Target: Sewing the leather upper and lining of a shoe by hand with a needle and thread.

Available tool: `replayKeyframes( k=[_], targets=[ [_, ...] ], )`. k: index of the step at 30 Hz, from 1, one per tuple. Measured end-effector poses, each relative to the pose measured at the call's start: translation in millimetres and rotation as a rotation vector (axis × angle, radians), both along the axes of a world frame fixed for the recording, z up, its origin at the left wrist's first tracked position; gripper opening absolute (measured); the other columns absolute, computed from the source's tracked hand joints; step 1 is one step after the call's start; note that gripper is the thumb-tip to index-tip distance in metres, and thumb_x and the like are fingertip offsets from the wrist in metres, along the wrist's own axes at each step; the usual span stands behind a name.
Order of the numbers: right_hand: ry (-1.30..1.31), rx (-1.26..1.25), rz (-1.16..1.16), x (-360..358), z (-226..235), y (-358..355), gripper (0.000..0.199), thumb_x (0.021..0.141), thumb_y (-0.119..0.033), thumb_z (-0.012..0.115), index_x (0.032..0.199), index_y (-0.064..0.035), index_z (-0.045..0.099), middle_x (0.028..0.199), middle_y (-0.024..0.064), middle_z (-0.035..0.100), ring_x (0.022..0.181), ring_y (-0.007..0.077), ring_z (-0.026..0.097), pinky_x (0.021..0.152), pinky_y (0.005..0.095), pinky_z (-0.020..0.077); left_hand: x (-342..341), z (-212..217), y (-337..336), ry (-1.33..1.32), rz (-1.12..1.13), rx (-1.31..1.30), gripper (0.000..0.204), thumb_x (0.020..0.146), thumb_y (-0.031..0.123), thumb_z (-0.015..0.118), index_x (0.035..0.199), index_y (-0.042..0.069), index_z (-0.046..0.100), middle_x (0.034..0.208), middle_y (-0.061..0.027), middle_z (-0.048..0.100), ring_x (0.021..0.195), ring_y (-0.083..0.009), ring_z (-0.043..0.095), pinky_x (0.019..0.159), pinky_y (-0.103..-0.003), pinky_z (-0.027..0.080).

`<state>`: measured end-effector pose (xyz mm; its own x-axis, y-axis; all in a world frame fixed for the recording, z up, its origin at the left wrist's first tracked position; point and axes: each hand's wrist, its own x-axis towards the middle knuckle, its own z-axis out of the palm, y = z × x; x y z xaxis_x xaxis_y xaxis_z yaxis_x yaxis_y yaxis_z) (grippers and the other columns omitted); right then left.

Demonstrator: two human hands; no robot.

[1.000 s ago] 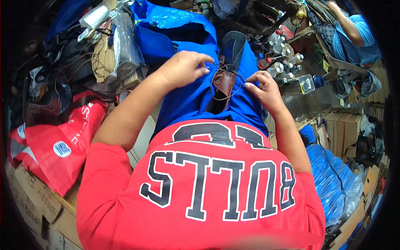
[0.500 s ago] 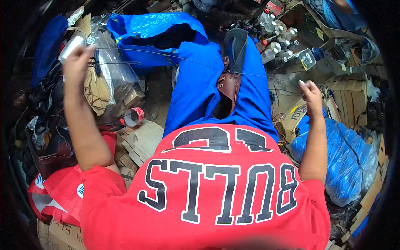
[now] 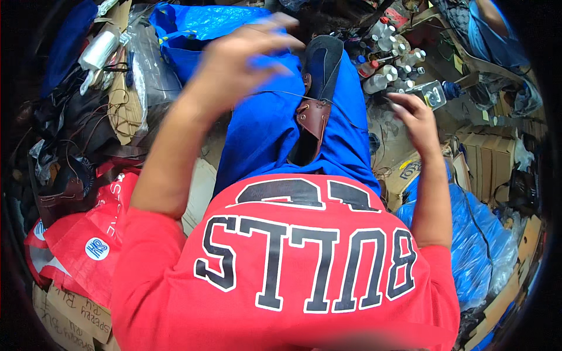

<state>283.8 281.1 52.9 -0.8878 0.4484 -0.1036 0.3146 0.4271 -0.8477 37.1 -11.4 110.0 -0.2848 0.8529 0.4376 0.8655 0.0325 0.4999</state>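
Note:
A brown leather shoe (image 3: pixel 313 120) with a dark lining stands upright, clamped between my knees in blue trousers (image 3: pixel 257 131). A thin dark thread (image 3: pixel 284 92) crosses the shoe and hangs in a slack curve over the right thigh. My left hand (image 3: pixel 234 64), smeared by motion, is above the left thigh with its fingers apart and nothing visible in them. To the right of the shoe, my right hand (image 3: pixel 417 120) is raised with thumb and fingers pinched together. The thread trails toward it, though its end at the fingertips is hard to see.
Several plastic bottles (image 3: pixel 389 64) stand at the far right. A blue bag (image 3: pixel 205 23) lies beyond my left knee. Blue plastic wrapping (image 3: pixel 462 234) and cardboard boxes (image 3: pixel 489 155) are at the right. Red bags (image 3: pixel 88 245) and another brown shoe (image 3: pixel 67 190) sit at the left.
My left hand has swung from far left in toward the shoe, its fingers opening. My right hand has moved slightly inward. The thread, taut between both hands before, is now slack.

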Motion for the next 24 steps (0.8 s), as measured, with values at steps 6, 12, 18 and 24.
replayKeyframes(
  k=[6, 12, 18, 24],
  targets=[
    [0.138, 0.29, 0.336, -66.5, 2.2, -49.0, 0.009, 0.074, -0.002, 0.069, 0.083, -0.0041, 0.069, 0.082, 0.0053, 0.063, 0.078, 0.0157, 0.061, 0.071, 0.0281, 0.0471, 12.5, -32.9, 81.5, -0.022, -0.219, -0.436, 0.039, 0.066, 0.019, 0.078, 0.099, 0.005, 0.062, 0.106, -0.0097, 0.061, 0.093, -0.03, 0.06, 0.078, -0.037, 0.049],
    [0.062, 0.168, 0.298, -70.1, -0.7, -54.2, 0.012, 0.071, -0.004, 0.072, 0.082, -0.0085, 0.07, 0.079, 0.0063, 0.06, 0.075, 0.0199, 0.063, 0.068, 0.0293, 0.0495, -3.9, -42.7, 97.4, -0.179, -0.5, -0.607, 0.027, 0.067, 0.019, 0.076, 0.085, 0.002, 0.065, 0.084, -0.0102, 0.06, 0.081, -0.0266, 0.06, 0.072, -0.035, 0.048],
    [0.136, 0.188, 0.322, -63.5, -11.5, -61.9, 0.012, 0.072, -0.004, 0.072, 0.083, -0.0072, 0.07, 0.08, 0.0058, 0.061, 0.073, 0.0167, 0.062, 0.067, 0.028, 0.0492, -8.9, -64.0, 102.3, -0.442, -0.562, -0.62, 0.025, 0.072, 0.017, 0.073, 0.09, 0.001, 0.067, 0.086, -0.008, 0.061, 0.084, -0.0215, 0.059, 0.075, -0.032, 0.047],
    [0.234, 0.153, 0.232, -57.8, -19.2, -73.6, 0.011, 0.073, -0.001, 0.071, 0.084, -0.0048, 0.069, 0.08, 0.0059, 0.061, 0.071, 0.0162, 0.061, 0.064, 0.0267, 0.0487, -12.4, -71.5, 97.5, -0.553, -0.607, -0.584, 0.025, 0.077, 0.017, 0.07, 0.095, 0.001, 0.068, 0.087, -0.0074, 0.06, 0.088, -0.0199, 0.057, 0.081, -0.032, 0.044]
  ],
)
